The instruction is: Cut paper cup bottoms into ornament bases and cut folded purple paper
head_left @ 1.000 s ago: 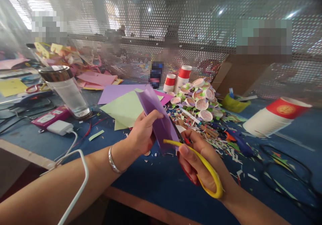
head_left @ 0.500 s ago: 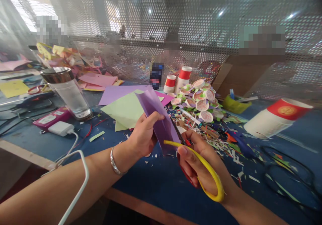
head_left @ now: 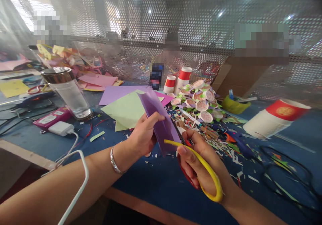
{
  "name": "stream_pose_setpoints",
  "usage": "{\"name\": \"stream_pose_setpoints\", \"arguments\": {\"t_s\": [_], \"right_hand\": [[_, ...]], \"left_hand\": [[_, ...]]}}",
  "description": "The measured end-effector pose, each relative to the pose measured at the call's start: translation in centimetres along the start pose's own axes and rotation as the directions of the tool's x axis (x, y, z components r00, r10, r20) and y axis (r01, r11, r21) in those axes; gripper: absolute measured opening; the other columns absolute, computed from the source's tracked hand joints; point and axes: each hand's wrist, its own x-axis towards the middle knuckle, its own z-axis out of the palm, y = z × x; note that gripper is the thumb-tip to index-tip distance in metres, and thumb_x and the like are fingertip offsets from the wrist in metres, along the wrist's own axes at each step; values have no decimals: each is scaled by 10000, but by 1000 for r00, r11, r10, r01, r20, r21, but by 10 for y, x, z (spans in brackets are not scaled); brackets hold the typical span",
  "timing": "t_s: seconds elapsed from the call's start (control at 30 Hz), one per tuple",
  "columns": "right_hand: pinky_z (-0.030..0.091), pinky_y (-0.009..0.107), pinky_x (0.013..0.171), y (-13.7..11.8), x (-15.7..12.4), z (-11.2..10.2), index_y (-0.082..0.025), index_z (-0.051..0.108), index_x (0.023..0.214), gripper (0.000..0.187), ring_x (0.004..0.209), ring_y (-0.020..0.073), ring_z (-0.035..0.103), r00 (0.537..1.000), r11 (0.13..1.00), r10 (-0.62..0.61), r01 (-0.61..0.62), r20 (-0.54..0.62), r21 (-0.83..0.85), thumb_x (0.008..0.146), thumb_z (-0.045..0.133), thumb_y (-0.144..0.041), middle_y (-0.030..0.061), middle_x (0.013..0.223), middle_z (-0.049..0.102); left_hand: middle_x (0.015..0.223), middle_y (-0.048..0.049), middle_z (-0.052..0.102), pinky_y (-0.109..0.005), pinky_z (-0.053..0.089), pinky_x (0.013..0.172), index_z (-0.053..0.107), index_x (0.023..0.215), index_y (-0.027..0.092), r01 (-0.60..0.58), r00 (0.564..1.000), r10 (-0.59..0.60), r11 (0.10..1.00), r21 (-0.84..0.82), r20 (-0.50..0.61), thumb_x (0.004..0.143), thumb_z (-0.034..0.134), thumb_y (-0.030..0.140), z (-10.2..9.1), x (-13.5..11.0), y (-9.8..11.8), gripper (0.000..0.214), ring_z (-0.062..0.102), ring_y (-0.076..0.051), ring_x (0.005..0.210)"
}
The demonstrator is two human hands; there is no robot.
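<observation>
My left hand (head_left: 144,136) is closed on a folded sheet of purple paper (head_left: 164,126), its thumb lying on the near face. In my right hand (head_left: 203,164) is a pair of scissors (head_left: 216,184) with one yellow and one red handle. The dark blades lie along the right edge of the purple paper; I cannot tell whether they touch it. Behind my left hand, light green sheets (head_left: 123,109) lie over another purple sheet (head_left: 113,95) on the blue table (head_left: 156,191).
Paper scraps (head_left: 216,136) and a heap of cut cup bottoms (head_left: 202,104) lie right of centre. A stack of paper cups (head_left: 274,117) leans at the right near a black cable (head_left: 289,171). A glass bottle (head_left: 72,97) and white adapter (head_left: 61,128) are on the left.
Both hands, the purple paper and the scissors keep nearly the same positions. The camera view has shifted very slightly.
</observation>
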Motion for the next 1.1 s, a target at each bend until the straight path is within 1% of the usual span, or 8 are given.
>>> {"name": "stream_pose_setpoints", "arguments": {"t_s": [0.13,0.23,0.37,0.47,0.6,0.7,0.83,1.1], "right_hand": [[278,134,291,1,2,-2,-293,332,1024,530,293,46,302,1000,1000,7,-7,-8,-9,842,609,-706,-139,456,461],[278,137,288,1,1,-3,-293,337,1021,536,293,48,303,1000,1000,6,-6,-15,-12,834,615,-711,-139,457,458],[279,138,293,-1,-1,-4,-292,349,1014,544,304,50,315,999,1000,14,-15,-34,-14,818,625,-719,-134,463,462],[289,140,302,-2,0,-5,-293,350,1014,571,315,52,322,999,999,34,-34,-39,-9,790,650,-725,-133,467,464],[290,144,318,-4,0,-6,-289,350,1009,591,329,51,332,999,999,38,-37,-20,12,777,643,-746,-126,485,477],[309,151,339,-4,-1,-6,-282,363,1014,588,351,53,353,1000,1000,2,-2,-10,11,788,616,-762,-116,503,485],[318,157,341,-2,-2,-8,-278,379,1018,566,361,53,355,1000,1000,-2,2,2,16,805,611,-749,-110,520,486],[307,164,330,0,-1,-9,-277,397,1018,536,331,55,335,1000,1000,-15,15,8,25,827,596,-736,-111,485,472]], "left_hand": [[643,5,614,-291,525,574,588,804,150,13,1000,-13,999,29,-7,626,721,191,-1,3,0,226,582,-127,533],[649,6,614,-286,526,580,586,807,153,16,1000,-16,999,36,-2,623,733,191,-1,3,0,239,586,-126,547],[646,6,613,-281,522,586,582,784,150,39,999,-39,997,60,-11,617,737,200,0,1,0,233,584,-122,547],[625,3,607,-275,499,559,575,761,153,42,999,-41,995,95,-7,618,730,217,1,1,0,220,577,-127,535],[626,-1,618,-258,472,538,574,761,160,40,999,-45,990,133,31,630,724,225,0,0,-1,209,574,-126,530],[645,-11,640,-263,483,552,583,767,160,42,994,-56,988,148,93,640,710,214,0,-1,-2,187,591,-135,541],[652,-19,645,-269,490,560,598,761,150,36,986,-57,990,134,159,659,709,216,0,-3,-4,164,600,-139,543],[678,-39,677,-273,496,585,629,794,143,18,983,-39,993,114,182,680,710,198,0,-3,-5,151,613,-143,555]]}}
